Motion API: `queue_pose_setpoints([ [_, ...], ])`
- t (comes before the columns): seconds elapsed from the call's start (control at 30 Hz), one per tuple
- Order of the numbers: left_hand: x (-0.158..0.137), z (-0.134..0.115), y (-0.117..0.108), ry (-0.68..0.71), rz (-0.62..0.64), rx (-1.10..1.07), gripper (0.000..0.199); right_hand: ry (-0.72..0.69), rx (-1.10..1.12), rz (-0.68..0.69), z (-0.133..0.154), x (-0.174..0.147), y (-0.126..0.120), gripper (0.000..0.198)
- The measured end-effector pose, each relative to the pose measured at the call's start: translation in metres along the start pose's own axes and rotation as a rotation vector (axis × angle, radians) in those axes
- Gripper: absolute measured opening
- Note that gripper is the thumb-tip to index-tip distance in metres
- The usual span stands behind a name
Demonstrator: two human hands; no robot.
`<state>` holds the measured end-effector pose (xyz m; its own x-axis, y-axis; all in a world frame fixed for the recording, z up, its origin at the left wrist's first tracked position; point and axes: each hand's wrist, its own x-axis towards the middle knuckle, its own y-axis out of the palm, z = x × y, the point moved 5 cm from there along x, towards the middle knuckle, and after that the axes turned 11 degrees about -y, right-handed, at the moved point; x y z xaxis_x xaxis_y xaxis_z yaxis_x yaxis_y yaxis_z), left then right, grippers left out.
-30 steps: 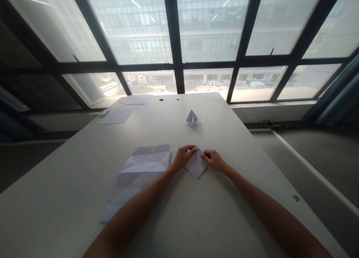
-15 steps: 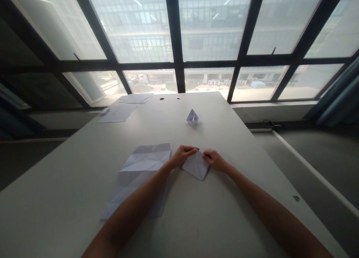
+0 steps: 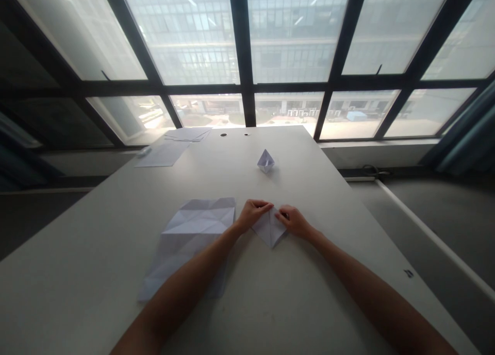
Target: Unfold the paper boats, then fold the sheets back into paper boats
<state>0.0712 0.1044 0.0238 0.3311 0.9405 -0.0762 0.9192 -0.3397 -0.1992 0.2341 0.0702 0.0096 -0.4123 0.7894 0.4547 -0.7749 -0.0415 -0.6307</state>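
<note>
A small folded white paper (image 3: pixel 268 229), diamond-shaped with a crease down its middle, is held between my two hands just above or on the table. My left hand (image 3: pixel 252 213) pinches its upper left edge near the top corner. On the other side, my right hand (image 3: pixel 293 221) has its fingers closed on the upper right edge. Left of them lies a large creased sheet of paper (image 3: pixel 197 231), partly covered by my left forearm. Farther off, a folded paper boat (image 3: pixel 265 161) stands upright on the table.
The white table (image 3: pixel 301 303) reaches to the windows. More paper sheets (image 3: pixel 164 154) lie at its far left, with a small pale object (image 3: pixel 144 152) by their edge. A small dark mark or clip (image 3: pixel 409 273) sits near the right edge.
The folded paper has turned a little, its lower tip swinging left. My right hand's fingers have shifted slightly left over its edge. My left hand stays almost in place.
</note>
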Motion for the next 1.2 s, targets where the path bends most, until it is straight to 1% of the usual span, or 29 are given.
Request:
queue_pose_setpoints([
  [0.1,0.000,-0.001,0.002,0.015,0.014,0.045,0.034,-0.005,0.022,0.003,0.000,0.000,0.003,0.034],
  [0.2,-0.001,0.000,0.004,-0.001,0.026,0.067,0.034,0.002,0.056,0.022,0.000,-0.001,0.005,0.034],
  [0.33,0.000,0.004,0.001,-0.020,-0.098,0.040,0.037,0.081,0.101,0.009,0.000,-0.002,0.005,0.031],
  [0.43,0.002,0.008,0.000,0.000,-0.170,0.044,0.035,0.089,0.150,-0.009,0.002,-0.001,0.005,0.028],
  [0.5,0.002,0.007,-0.002,0.077,-0.248,0.097,0.030,0.123,0.192,-0.061,-0.001,0.000,0.004,0.026],
  [0.53,0.002,0.004,-0.003,0.134,-0.306,0.139,0.028,0.155,0.219,-0.108,-0.004,0.000,0.002,0.024],
  [0.63,-0.007,-0.006,-0.006,0.330,-0.496,0.306,0.027,0.265,0.332,-0.292,-0.015,-0.002,-0.004,0.024],
  [0.7,-0.014,-0.012,-0.004,0.429,-0.560,0.424,0.024,0.322,0.425,-0.395,-0.023,-0.004,-0.006,0.030],
  [0.77,-0.018,-0.017,0.002,0.484,-0.540,0.518,0.022,0.359,0.523,-0.457,-0.028,-0.005,-0.007,0.035],
  [0.87,-0.019,-0.017,0.011,0.512,-0.429,0.568,0.026,0.359,0.655,-0.508,-0.029,-0.005,-0.008,0.040],
  [0.97,-0.015,-0.012,0.015,0.480,-0.327,0.542,0.042,0.347,0.739,-0.522,-0.026,-0.005,-0.009,0.040],
  [1.07,-0.011,-0.007,0.019,0.441,-0.226,0.494,0.061,0.327,0.752,-0.506,-0.022,-0.004,-0.010,0.039],
  [1.13,-0.011,-0.006,0.020,0.426,-0.210,0.444,0.067,0.299,0.743,-0.490,-0.019,-0.003,-0.010,0.038],
  [1.2,-0.009,-0.006,0.017,0.380,-0.249,0.330,0.070,0.275,0.732,-0.478,-0.018,-0.002,-0.009,0.038],
])
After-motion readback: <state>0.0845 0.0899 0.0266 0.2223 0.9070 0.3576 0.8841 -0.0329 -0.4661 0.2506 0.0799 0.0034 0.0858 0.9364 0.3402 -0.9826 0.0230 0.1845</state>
